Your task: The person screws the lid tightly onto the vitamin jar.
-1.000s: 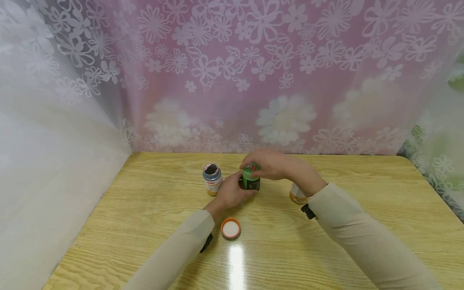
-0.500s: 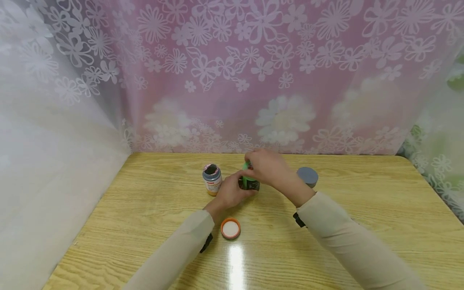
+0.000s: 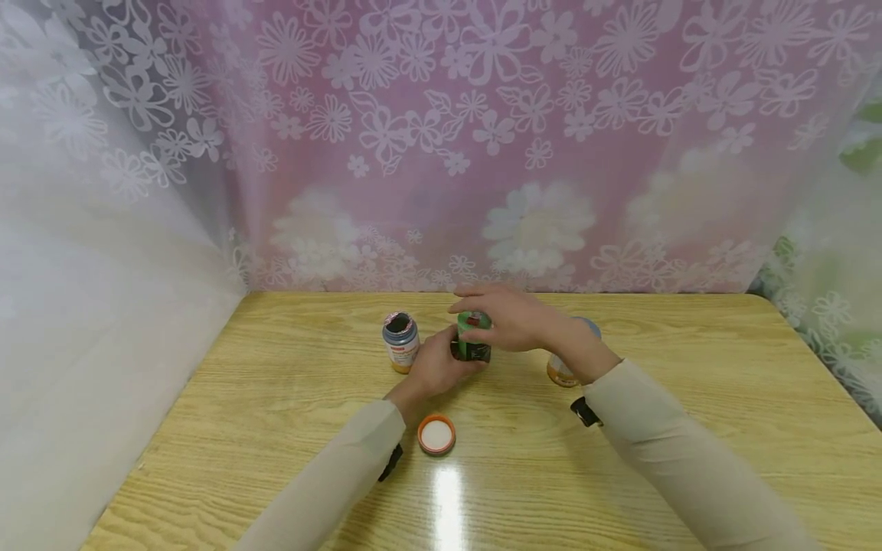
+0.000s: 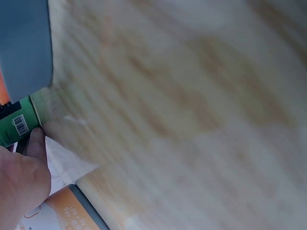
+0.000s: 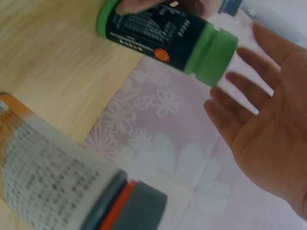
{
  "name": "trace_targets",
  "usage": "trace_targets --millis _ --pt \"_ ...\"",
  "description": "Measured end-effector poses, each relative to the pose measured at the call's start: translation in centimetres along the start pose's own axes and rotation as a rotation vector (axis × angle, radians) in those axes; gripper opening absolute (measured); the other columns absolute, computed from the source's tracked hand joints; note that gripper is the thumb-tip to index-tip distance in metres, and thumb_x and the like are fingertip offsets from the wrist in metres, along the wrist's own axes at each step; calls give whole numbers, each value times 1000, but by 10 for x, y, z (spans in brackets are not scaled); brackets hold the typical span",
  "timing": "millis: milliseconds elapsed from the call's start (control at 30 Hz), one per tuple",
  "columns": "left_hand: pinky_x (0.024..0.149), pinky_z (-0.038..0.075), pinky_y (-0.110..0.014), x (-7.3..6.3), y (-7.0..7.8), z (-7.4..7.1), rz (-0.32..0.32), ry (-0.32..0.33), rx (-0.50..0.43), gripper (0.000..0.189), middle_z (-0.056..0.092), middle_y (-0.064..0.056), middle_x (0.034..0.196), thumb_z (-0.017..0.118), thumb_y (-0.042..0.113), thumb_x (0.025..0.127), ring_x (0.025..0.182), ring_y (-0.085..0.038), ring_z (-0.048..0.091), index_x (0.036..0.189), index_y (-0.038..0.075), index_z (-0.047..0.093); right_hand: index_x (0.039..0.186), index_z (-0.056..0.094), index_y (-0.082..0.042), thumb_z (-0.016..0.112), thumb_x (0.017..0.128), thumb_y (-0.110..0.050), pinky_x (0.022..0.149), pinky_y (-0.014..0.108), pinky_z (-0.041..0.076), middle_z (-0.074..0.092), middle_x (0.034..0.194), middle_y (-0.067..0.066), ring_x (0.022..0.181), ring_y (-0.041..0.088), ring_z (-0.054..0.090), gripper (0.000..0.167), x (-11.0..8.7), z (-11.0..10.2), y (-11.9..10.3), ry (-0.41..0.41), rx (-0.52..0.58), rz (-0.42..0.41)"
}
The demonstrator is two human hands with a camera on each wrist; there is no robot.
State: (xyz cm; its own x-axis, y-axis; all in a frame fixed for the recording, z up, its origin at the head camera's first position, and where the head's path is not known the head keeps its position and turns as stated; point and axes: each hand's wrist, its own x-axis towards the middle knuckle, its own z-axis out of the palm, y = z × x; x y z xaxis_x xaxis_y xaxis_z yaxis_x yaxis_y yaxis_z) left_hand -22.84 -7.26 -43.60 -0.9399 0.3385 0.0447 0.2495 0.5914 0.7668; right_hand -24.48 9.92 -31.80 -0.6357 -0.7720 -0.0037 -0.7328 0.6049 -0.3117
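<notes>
My left hand point(image 3: 441, 366) grips the lower part of a small green bottle point(image 5: 151, 36) with a dark label, upright on the table. The bottle's green cap point(image 5: 214, 56) is on. Around the cap my right hand point(image 3: 513, 317) has its fingers spread; in the right wrist view they stand apart from it. Just left of the bottle is an open jar point(image 3: 402, 348) with a grey-blue neck and a ragged pinkish rim. An orange-rimmed lid point(image 3: 436, 435) lies inside up, nearer the front. The left wrist view shows the bottle's barcode side point(image 4: 20, 123).
A second jar point(image 5: 53, 167), with its grey-blue lid point(image 5: 139, 208) on, stands on the right, partly behind my right forearm. All stand on a wood-grain table point(image 3: 289, 444). A pink floral curtain point(image 3: 413, 191) hangs behind its far edge.
My right hand closed in over the green cap half a second ago, then turned back and spread its fingers. My left hand kept holding the bottle. The view shifted slightly.
</notes>
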Motion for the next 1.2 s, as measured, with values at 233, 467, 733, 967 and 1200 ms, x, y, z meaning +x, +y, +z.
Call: trace_targets --millis 233,467,733,967,1200 --pt "84 50 -30 1 -1 1 8 2 -21 56 60 -4 119 76 28 84 102 -16 61 131 12 51 121 65 -7 64 94 -15 90 41 46 61 121 8 109 25 57 29 0 -9 0 -51 77 -65" --pt "83 50 -29 1 0 1 15 3 -32 54 62 -4 117 76 26 84 99 -16 62 130 11 51 119 67 -10 67 92 -22 82 37 49 62 116 6 102 24 59 30 4 -5 -9 -4 -35 77" --pt "83 50 -32 1 -1 1 -24 15 -3 60 60 -6 119 76 30 84 102 -18 61 135 13 49 111 68 -10 69 90 -33 66 31 49 62 98 3 77 15 57 31 7 4 -17 93 -131 156" --pt "86 50 -34 1 -1 2 -40 22 15 63 58 -7 123 77 30 83 105 -21 59 137 15 49 105 67 -11 69 88 -42 66 34 51 61 92 3 77 18 58 36 7 12 -23 161 -185 267" --pt "85 50 -33 1 -2 3 2 20 25 65 60 -6 121 76 32 84 103 -19 60 139 16 45 120 62 -15 61 93 -42 86 44 47 58 119 8 105 27 57 39 5 7 -12 100 -136 203"
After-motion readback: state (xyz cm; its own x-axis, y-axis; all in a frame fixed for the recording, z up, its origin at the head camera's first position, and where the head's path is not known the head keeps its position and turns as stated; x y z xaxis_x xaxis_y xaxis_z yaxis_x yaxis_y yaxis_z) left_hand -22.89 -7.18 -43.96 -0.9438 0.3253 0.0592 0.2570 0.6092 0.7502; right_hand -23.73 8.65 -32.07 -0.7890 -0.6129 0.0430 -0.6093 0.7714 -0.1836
